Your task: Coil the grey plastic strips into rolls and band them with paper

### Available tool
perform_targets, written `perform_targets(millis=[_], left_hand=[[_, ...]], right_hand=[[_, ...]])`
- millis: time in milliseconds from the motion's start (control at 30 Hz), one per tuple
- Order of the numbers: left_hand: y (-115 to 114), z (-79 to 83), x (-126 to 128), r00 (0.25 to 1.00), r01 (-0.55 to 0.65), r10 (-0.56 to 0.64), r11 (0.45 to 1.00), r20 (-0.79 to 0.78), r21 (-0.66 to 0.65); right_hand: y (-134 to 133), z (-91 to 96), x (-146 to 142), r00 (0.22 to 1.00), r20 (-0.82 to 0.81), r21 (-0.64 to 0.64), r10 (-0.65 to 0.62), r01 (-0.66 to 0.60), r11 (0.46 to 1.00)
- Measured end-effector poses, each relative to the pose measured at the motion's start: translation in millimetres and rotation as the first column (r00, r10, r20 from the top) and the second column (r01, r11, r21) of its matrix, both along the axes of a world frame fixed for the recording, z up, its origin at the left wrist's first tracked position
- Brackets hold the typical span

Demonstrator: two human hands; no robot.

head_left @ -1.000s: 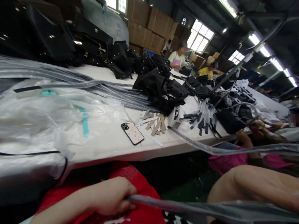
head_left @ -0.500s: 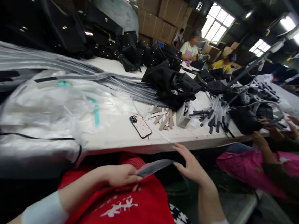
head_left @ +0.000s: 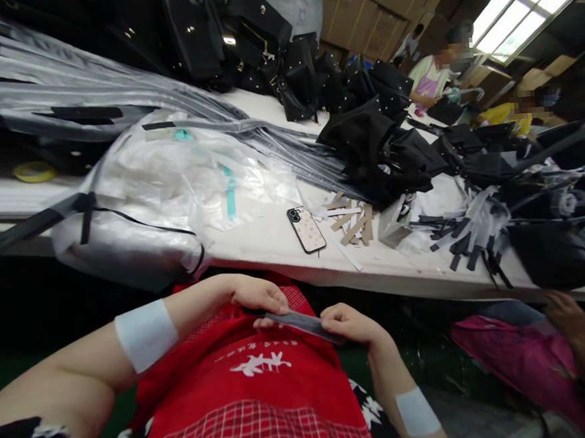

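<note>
A dark strap in a clear plastic sleeve (head_left: pixel 306 323) stretches between my two hands, in front of the red apron. My left hand (head_left: pixel 258 296) is closed around one end, thumb on top. Near the other end my right hand (head_left: pixel 350 323) pinches it, and a short tip sticks out beyond the fingers. On the white table (head_left: pixel 269 247) ahead lies a phone in a patterned case (head_left: pixel 307 231). Paper strips (head_left: pixel 353 223) are scattered to its right.
Plastic-wrapped straps (head_left: pixel 267 137) and a bulging clear plastic bag (head_left: pixel 136 203) cover the table's left. Black bags (head_left: pixel 297 78) line the back. Strap pieces (head_left: pixel 466 233) lie at right. A co-worker's hand (head_left: pixel 573 323) is near the right edge.
My right hand, open beside the strap's far end before, is now closed on it. My left hand keeps its hold. The view has shifted left and down.
</note>
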State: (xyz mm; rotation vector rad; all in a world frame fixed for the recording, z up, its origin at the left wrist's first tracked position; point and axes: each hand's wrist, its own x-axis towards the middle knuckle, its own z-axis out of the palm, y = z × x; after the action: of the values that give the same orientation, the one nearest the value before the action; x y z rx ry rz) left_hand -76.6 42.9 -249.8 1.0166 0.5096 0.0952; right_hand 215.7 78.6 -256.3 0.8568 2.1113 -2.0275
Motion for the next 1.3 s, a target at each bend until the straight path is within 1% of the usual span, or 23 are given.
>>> perform_targets(millis=[67, 133, 167, 300, 400, 533, 633, 733, 800, 833, 900, 933, 967, 1000, 1033, 1067, 1100, 1133, 1167, 1200, 1233, 1267, 1300], left_hand=[[-1.1, -2.1, -0.7, 0.999, 0.032, -0.034, 0.998, -0.025, -0.051], [-2.0, -4.5, 0.5, 0.998, 0.032, -0.036, 0.996, -0.051, -0.085], [-2.5, -5.7, 1.4, 0.998, 0.013, -0.019, 0.996, -0.065, -0.089], [-4.7, -9.4, 6.6, 0.985, -0.092, 0.077, 0.992, -0.151, -0.091], [-5.4, -9.1, 11.0, 0.973, -0.116, 0.091, 0.987, -0.211, -0.111], [-5.8, -7.9, 15.6, 0.96, -0.156, 0.12, 0.98, -0.252, -0.127], [-8.7, -9.9, 17.4, 0.959, -0.183, 0.156, 0.978, -0.236, -0.098], [-12.0, -10.2, 16.9, 0.968, -0.155, 0.138, 0.986, -0.21, -0.064], [-10.0, -3.0, 15.4, 0.973, -0.178, 0.161, 0.98, -0.166, -0.091], [-6.9, 4.5, 14.6, 0.97, -0.222, 0.207, 0.967, -0.126, -0.127], [3.8, 27.6, 14.0, 0.925, -0.376, 0.381, 0.905, -0.017, -0.197], [11.2, 41.7, 14.5, 0.866, -0.481, 0.499, 0.851, 0.041, -0.21], [19.8, 55.9, 15.6, 0.776, -0.598, 0.623, 0.777, 0.098, -0.197], [29.1, 68.4, 17.2, 0.662, -0.719, 0.734, 0.679, 0.153, -0.151], [38.6, 77.5, 19.3, 0.535, -0.828, 0.82, 0.557, 0.204, -0.068], [47.5, 82.2, 21.6, 0.422, -0.905, 0.873, 0.422, 0.243, 0.056], [54.9, 81.9, 24.2, 0.349, -0.93, 0.899, 0.296, 0.265, 0.219], [59.8, 76.7, 27.2, 0.337, -0.888, 0.904, 0.213, 0.262, 0.407], [61.5, 67.8, 30.9, 0.377, -0.785, 0.9, 0.184, 0.22, 0.592], [59.4, 56.5, 35.3, 0.444, -0.637, 0.884, 0.201, 0.142, 0.744], [53.5, 44.9, 40.4, 0.522, -0.474, 0.852, 0.247, 0.044, 0.845], [44.5, 34.5, 46.1, 0.594, -0.33, 0.803, 0.299, -0.05, 0.895], [33.2, 26.8, 52.1, 0.66, -0.222, 0.742, 0.34, -0.116, 0.914]], right_hand=[[-2.8, -1.5, 1.2, 0.998, -0.042, 0.084, -0.041, 0.044, 0.995], [-2.9, -1.8, 3.4, 0.995, -0.014, 0.157, -0.099, 0.1, 0.982], [-2.3, -1.9, 5.0, 0.993, 0.02, 0.166, -0.115, 0.11, 0.98], [-0.8, -3.7, 9.4, 0.984, 0.095, 0.116, -0.15, 0.139, 0.984], [-2.4, -5.8, 6.9, 0.978, 0.075, 0.089, -0.195, 0.189, 0.978], [-4.8, -10.3, -1.0, 0.965, 0.072, 0.002, -0.251, 0.251, 0.968], [-4.5, -16.1, -4.0, 0.952, 0.079, -0.009, -0.294, 0.296, 0.955], [-0.9, -21.3, -1.5, 0.944, 0.071, 0.013, -0.323, 0.323, 0.946], [1.9, -23.5, 0.0, 0.944, 0.026, 0.02, -0.328, 0.327, 0.945], [2.3, -24.3, -0.9, 0.947, -0.009, 0.034, -0.32, 0.32, 0.947], [-0.7, -25.8, -8.3, 0.953, -0.059, 0.11, -0.297, 0.302, 0.947], [-4.5, -26.1, -15.1, 0.954, -0.055, 0.171, -0.295, 0.3, 0.938], [-9.8, -25.5, -23.6, 0.951, -0.032, 0.24, -0.308, 0.307, 0.921], [-16.1, -23.5, -32.8, 0.947, 0.001, 0.301, -0.321, 0.306, 0.903], [-22.9, -19.5, -41.7, 0.948, 0.028, 0.328, -0.316, 0.29, 0.899], [-29.3, -13.2, -49.3, 0.958, 0.035, 0.314, -0.283, 0.259, 0.914], [-34.5, -4.7, -54.3, 0.975, 0.013, 0.26, -0.223, 0.212, 0.942], [-37.8, 5.7, -56.4, 0.986, -0.042, 0.174, -0.161, 0.166, 0.971], [-38.4, 17.1, -55.1, 0.984, -0.12, 0.076, -0.132, 0.142, 0.987], [-36.1, 28.2, -51.0, 0.968, -0.197, -0.016, -0.152, 0.152, 0.988], [-31.0, 37.7, -44.5, 0.941, -0.258, -0.09, -0.217, 0.2, 0.976], [-23.6, 44.6, -36.7, 0.904, -0.295, -0.144, -0.31, 0.279, 0.949], [-14.7, 47.9, -28.6, 0.857, -0.314, -0.184, -0.409, 0.368, 0.911]])
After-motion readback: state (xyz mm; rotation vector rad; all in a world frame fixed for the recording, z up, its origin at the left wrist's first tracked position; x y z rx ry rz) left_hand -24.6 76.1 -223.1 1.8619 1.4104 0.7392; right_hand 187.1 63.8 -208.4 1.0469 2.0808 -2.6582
